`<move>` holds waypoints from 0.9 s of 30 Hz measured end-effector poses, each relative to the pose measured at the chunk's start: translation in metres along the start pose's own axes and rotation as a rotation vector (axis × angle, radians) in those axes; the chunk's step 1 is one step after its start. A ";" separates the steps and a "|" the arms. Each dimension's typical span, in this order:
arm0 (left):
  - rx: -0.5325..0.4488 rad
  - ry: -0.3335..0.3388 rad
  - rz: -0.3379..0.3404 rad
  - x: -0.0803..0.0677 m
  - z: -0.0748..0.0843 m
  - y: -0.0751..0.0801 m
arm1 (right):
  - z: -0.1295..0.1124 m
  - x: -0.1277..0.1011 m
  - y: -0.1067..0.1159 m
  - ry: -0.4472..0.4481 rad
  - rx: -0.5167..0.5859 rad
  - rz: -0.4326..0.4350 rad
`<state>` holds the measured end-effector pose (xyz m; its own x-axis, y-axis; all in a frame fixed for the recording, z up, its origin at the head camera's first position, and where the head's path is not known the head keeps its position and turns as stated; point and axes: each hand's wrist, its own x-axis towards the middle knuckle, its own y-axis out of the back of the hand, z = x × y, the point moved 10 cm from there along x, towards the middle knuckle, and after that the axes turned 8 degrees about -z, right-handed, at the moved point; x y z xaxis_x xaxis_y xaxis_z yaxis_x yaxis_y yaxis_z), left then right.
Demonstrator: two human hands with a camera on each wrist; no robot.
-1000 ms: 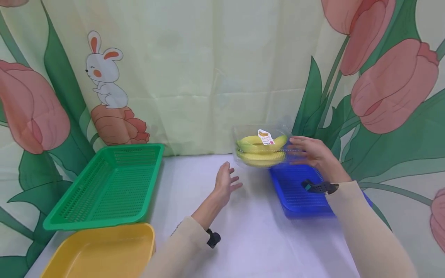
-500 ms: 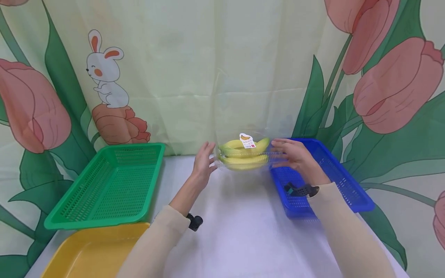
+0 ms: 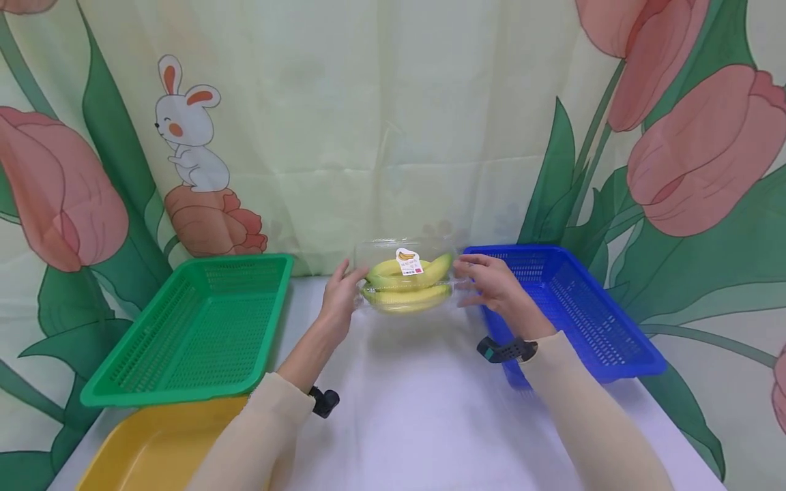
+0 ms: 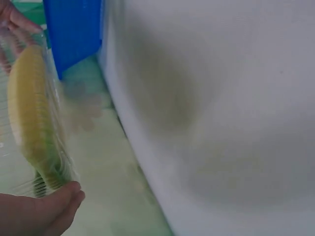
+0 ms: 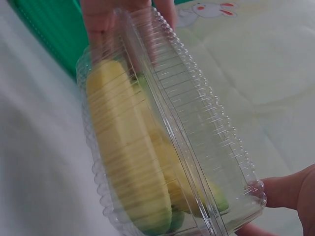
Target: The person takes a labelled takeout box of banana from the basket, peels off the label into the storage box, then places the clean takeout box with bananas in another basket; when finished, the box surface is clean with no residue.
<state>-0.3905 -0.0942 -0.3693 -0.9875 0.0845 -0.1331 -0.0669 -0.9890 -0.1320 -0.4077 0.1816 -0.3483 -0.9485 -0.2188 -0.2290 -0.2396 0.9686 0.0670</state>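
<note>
Backdrop curtain (image 3: pixel 393 136): pale, lightly creased cloth, printed with pink tulips, green leaves and a white rabbit. Table (image 3: pixel 417 409): covered in smooth white. Green basket (image 3: pixel 202 327): rectangular, slotted mesh walls and floor, rounded rim, at left. Blue basket (image 3: pixel 571 293): rectangular, perforated, flared sides, at right. Yellow tray (image 3: pixel 166 436): smooth, solid-walled, glossy, rounded corners, near left, partly out of frame. Container (image 5: pixel 204 125): clear, shiny plastic box with ribbed walls and beaded, scalloped edges, held above the table between the two baskets. Left hand (image 3: pixel 341 293): gripping the container's left end. Right hand (image 3: pixel 491 283): gripping its right end, thumb at a corner. Bananas (image 3: pixel 405 298): curved, smooth, yellow with green tips, stacked inside the container. Label (image 3: pixel 409 262): white, printed with a banana picture, on the container's lid.
</note>
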 end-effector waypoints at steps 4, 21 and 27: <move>0.049 0.007 0.014 -0.005 -0.004 0.010 | 0.007 0.001 -0.011 0.001 -0.020 -0.004; 0.198 0.092 -0.072 -0.025 -0.034 0.036 | 0.046 -0.005 -0.048 -0.054 -0.162 -0.016; 0.239 0.140 -0.068 -0.034 -0.045 0.040 | 0.058 -0.013 -0.056 -0.064 -0.198 -0.035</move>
<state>-0.3536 -0.1313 -0.4143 -0.9514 0.1513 -0.2683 -0.1806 -0.9796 0.0879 -0.3701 0.1367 -0.4058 -0.9252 -0.2377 -0.2957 -0.3143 0.9168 0.2464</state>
